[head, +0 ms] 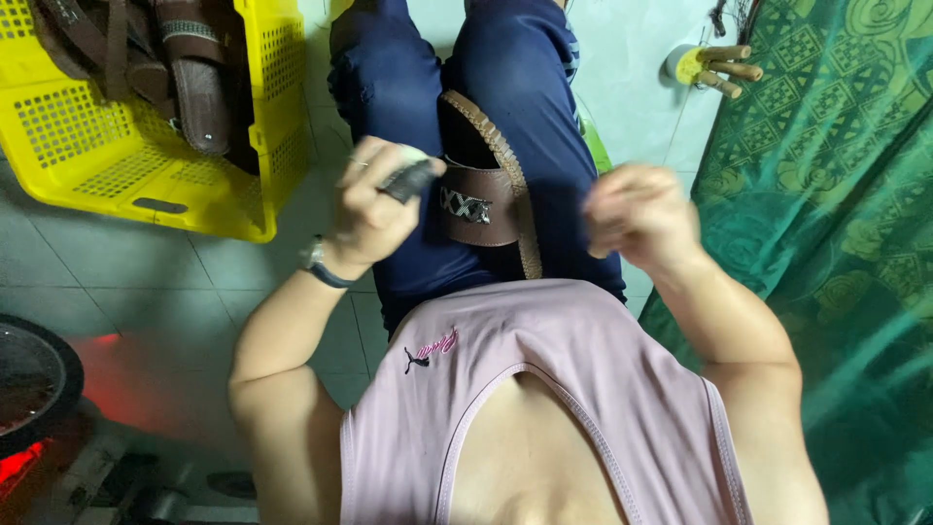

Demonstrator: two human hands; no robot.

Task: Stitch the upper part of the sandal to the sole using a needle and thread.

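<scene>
A brown sandal (491,194) lies on the person's lap. Just left of it, the left hand (374,199) grips a dark tool (410,180); right of it, the right hand (637,214) is loosely curled, empty. Farther left stands a yellow crate (117,156) of sandals; farther right hangs green cloth (836,194), with bare tile floor (146,282) between crate and lap.

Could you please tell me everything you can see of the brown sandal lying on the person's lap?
The brown sandal looks like leather, with a dark footbed, a lighter stitched edge and a wide strap bearing a small metal ornament. It lies lengthwise on the dark blue trousers. The left hand, gripping a dark tool, is at its strap; the right hand is apart.
</scene>
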